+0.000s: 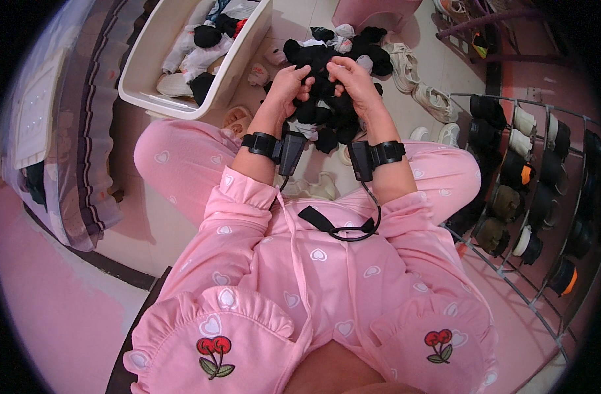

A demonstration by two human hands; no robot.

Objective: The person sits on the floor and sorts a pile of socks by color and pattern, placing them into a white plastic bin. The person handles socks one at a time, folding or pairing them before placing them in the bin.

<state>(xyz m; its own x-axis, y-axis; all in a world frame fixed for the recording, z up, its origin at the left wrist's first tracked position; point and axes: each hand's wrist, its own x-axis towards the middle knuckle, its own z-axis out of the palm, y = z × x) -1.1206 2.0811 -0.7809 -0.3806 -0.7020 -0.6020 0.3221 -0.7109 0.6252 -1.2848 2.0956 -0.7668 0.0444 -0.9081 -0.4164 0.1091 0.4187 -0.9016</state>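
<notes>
Both my hands are over a heap of black and white socks (pixel 311 113) on the floor between my knees. My left hand (pixel 291 87) is closed, its thumb and fingers pinching a black sock (pixel 318 60). Opposite it, my right hand (pixel 354 81) has its fingertips closed on the same dark cloth, which spans the gap between the hands. Against the dark heap the sock's outline is hard to make out. Rolled socks, mostly black with some white, lie around the far side of the heap.
At the far left stands a white plastic bin (pixel 137 82) holding rolled socks. White shoes (pixel 434 102) and a tan slipper (pixel 236 119) sit near my knees. A metal rack (pixel 501 268) full of shoes stands on the right, a pink stool (pixel 372 12) at the back.
</notes>
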